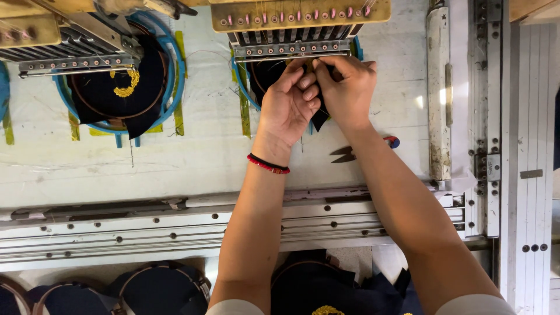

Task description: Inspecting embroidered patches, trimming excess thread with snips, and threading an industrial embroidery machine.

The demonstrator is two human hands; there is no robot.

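Dark cloth [271, 76] pinched betw. both hands, left [290, 102] & right [345, 87], under needle bar [291, 49].

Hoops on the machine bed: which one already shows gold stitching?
The left hoop, under the left sewing head: its dark fabric carries a gold motif. The right hoop is mostly covered by the left hand and right hand; no gold visible.
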